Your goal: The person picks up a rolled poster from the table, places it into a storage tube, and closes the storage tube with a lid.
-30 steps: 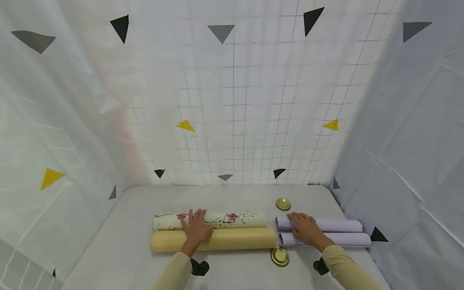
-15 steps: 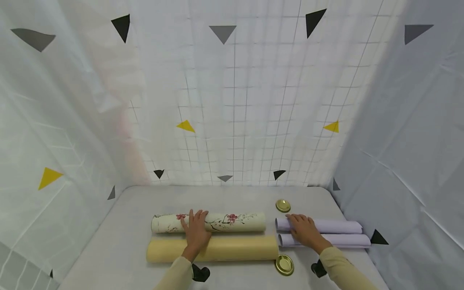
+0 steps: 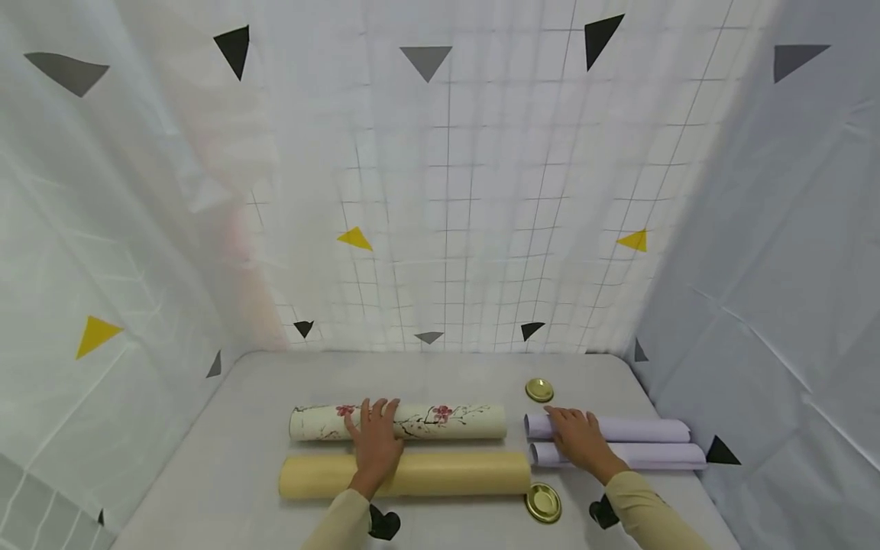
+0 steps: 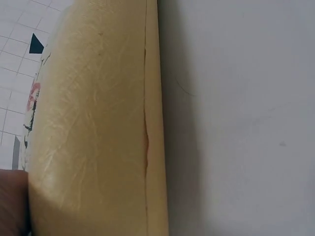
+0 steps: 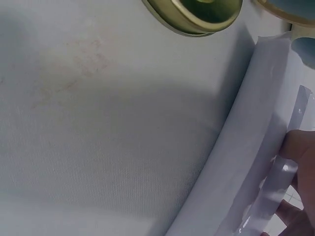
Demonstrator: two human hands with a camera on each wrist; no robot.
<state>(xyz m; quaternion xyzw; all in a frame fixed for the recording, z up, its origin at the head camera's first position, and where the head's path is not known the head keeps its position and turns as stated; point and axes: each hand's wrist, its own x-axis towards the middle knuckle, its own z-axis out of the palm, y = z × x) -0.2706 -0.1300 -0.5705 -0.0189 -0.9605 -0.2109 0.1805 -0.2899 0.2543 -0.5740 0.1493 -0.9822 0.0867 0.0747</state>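
Note:
In the head view my left hand (image 3: 376, 447) rests with spread fingers on a cream roll with a red blossom print (image 3: 454, 424). Nearer me a plain yellow roll (image 3: 467, 473) lies parallel, partly under that wrist. It fills much of the left wrist view as a yellow roll (image 4: 98, 118) with a seam, a bit of hand (image 4: 12, 201) at lower left. My right hand (image 3: 580, 441) holds the farther of two lavender paper rolls (image 3: 646, 430), thumb on its near side and fingers over it. The nearer lavender roll (image 3: 663, 456) lies alongside; the right wrist view shows a glossy strip beside my thumb (image 5: 295, 145).
A round gold lid (image 3: 539, 389) lies behind the lavender rolls' left ends. Another gold lid (image 3: 543, 503) sits at the yellow roll's right end. White sheeting with black, grey and yellow triangles encloses the white table (image 3: 227, 458).
The yellow roll has moved toward me, leaving a gap to the blossom-print roll. The nearer gold lid has shifted slightly toward me and right. Both hands stay nearly in place.

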